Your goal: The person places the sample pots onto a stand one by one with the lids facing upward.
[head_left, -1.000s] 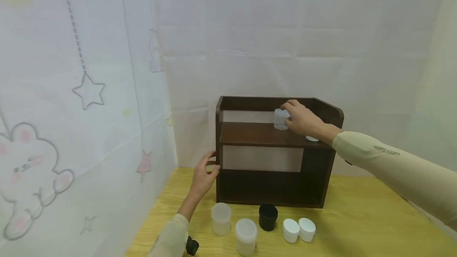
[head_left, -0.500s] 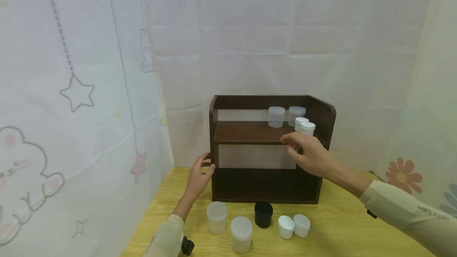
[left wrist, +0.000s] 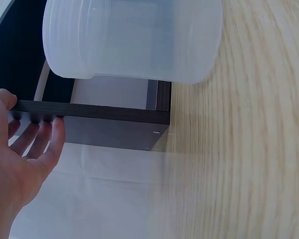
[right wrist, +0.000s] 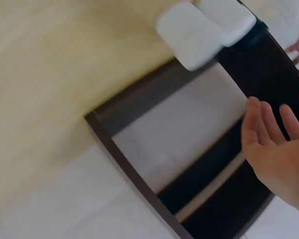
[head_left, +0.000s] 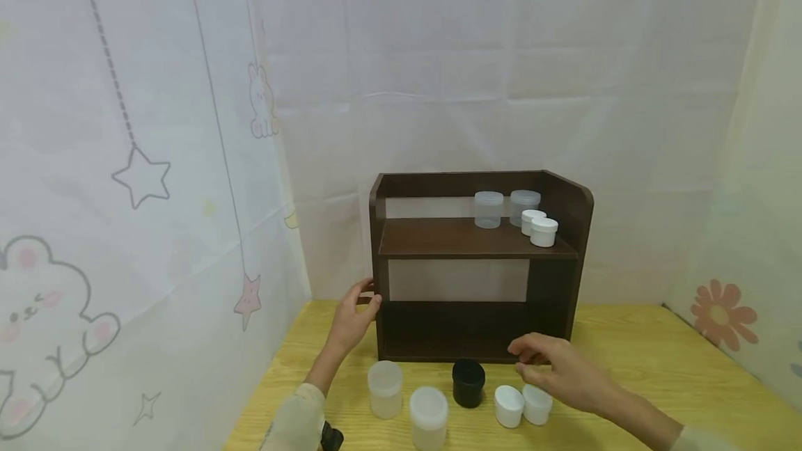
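My left hand (head_left: 352, 319) holds the left side panel of a dark brown two-tier shelf (head_left: 432, 236). In the left wrist view its thumb lies at the panel's front edge and its fingers on the outer face. Above two small white lidded jars (head_left: 509, 406) on the table, my right hand (head_left: 567, 371) hovers with loosely bent fingers and nothing in it. Beside those jars stands a black jar (head_left: 468, 383). Two translucent jars (head_left: 429, 417) stand further left, nearest the left forearm. The upper tier bears two clear jars (head_left: 488, 209) and two white jars (head_left: 544, 233) at its right end.
The shelf stands on a yellow wood-grain table (head_left: 626, 339). Behind it and at both sides hangs a pale printed cloth (head_left: 438, 75). A black wrist device (head_left: 331, 437) shows at the left sleeve.
My right hand has let go of the clear jar on the upper tier, then come down to the white jars on the table. The left hand keeps its place on the shelf.
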### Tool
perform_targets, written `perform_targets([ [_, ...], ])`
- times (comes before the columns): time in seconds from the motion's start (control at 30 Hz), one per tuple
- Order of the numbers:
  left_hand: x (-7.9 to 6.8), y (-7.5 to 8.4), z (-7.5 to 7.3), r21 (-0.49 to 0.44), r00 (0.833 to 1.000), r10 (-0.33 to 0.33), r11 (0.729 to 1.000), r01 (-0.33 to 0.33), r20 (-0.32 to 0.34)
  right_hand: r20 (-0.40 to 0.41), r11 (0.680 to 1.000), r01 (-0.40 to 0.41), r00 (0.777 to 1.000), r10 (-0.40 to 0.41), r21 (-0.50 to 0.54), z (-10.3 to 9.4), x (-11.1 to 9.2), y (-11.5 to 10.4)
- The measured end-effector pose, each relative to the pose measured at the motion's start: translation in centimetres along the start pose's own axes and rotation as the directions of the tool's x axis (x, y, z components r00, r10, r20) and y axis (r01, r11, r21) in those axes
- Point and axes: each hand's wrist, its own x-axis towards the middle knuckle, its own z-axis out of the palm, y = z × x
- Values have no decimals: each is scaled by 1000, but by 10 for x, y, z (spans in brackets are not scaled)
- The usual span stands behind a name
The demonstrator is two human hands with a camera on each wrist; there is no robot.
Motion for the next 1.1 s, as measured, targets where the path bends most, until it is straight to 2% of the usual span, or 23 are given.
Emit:
perform_targets([
  [0.17, 0, -4, -2, -2, 1000, -3, 1000, 3, 8, 98, 999, 16, 995, -12, -47, 15, -16, 13],
  [0.43, -1, -3, -2, 1, 1000, -5, 1000, 5, 19, 161, 989, -19, 986, 42, -146, 23, -29, 23],
  [0.83, 0, 0, -4, 15, 1000, -2, 1000, 1, 11, 111, 989, -19, 993, 35, -144, 27, -35, 40],
  [1.0, -1, 1, -4, 21, 1000, -7, 1000, 6, 14, 110, 994, -47, 992, 58, -101, 31, -37, 44],
  [1.1, -2, 1, -3, 14, 1000, -10, 1000, 10, 17, 91, 991, -65, 993, 76, -113, 34, -39, 45],
])
